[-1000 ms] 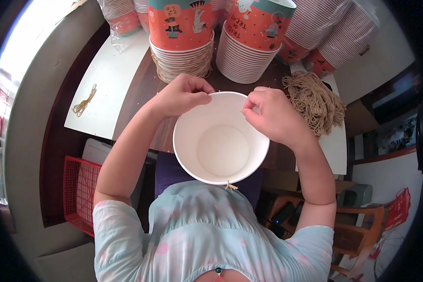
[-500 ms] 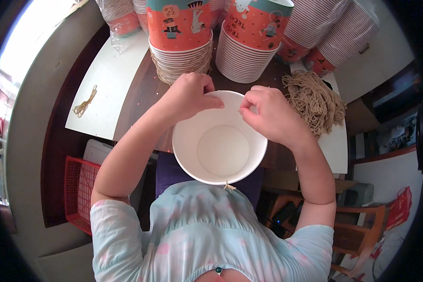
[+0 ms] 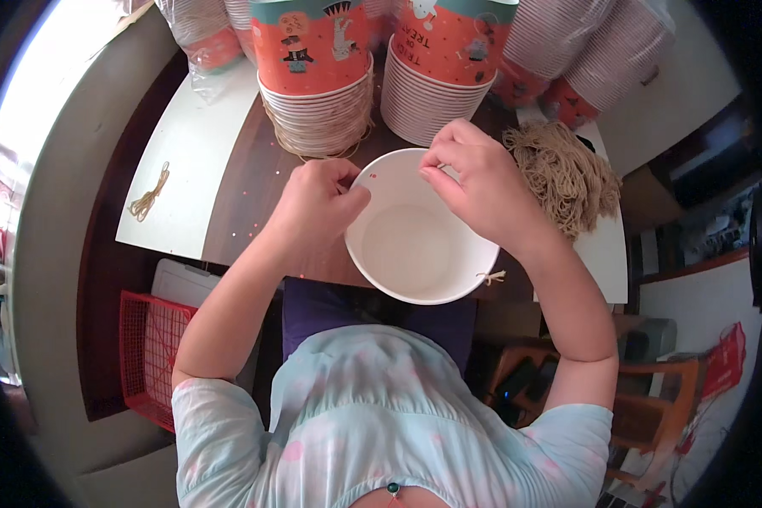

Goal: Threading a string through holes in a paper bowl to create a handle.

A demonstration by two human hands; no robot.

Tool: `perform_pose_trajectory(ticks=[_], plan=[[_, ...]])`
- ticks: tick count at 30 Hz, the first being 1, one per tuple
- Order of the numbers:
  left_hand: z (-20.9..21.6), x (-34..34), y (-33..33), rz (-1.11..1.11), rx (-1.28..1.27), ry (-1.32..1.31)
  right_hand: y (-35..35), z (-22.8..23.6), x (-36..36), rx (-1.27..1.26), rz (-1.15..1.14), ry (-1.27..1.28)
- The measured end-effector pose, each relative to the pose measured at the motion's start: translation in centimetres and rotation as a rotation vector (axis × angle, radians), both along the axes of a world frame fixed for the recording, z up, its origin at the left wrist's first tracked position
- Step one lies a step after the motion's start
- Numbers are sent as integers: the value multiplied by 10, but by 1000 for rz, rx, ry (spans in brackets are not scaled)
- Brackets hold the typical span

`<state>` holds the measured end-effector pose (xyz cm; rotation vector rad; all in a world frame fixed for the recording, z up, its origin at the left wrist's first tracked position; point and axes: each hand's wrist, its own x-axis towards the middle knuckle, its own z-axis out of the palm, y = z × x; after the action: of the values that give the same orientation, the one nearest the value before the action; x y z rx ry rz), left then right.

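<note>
A white-lined paper bucket [image 3: 419, 254] is tilted with its mouth toward me, at the near edge of the table. My left hand [image 3: 317, 203] is closed at its left rim, thumb by the edge and fingertips hidden behind the wall. Near that thumb, a small hole with a reddish mark shows in the inner wall. My right hand [image 3: 478, 182] is over the far right rim, finger and thumb pinched on what looks like a thin pale cord end. A knotted tan cord end [image 3: 493, 277] sticks out at the right rim.
Two stacks of orange paper buckets, the left stack [image 3: 313, 76] with cord around it and the right stack [image 3: 440, 76], stand beyond my hands. A tan cord pile [image 3: 563, 178] lies right, a small cord bundle [image 3: 151, 193] left. Below left is a red basket [image 3: 151, 356].
The bucket has turned counterclockwise and shifted right, so the knotted cord end moved from the near rim to the right rim. My left hand has come nearer, down along the left rim.
</note>
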<state>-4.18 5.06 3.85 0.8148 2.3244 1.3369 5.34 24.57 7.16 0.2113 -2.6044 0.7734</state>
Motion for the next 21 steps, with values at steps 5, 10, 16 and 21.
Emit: perform_pose_trajectory(ticks=[5,10,16,21], plan=[[23,-7,18,-92,-325,367,8,-7,-6,88,15,-182],[31,-6,37,-172,-511,556,2,-18,-8,87,63,-81],[28,-10,21,-278,-213,66,13,-19,-5,26,65,-40],[15,4,10,-145,-42,56,17,-26,-14,117,158,174]])
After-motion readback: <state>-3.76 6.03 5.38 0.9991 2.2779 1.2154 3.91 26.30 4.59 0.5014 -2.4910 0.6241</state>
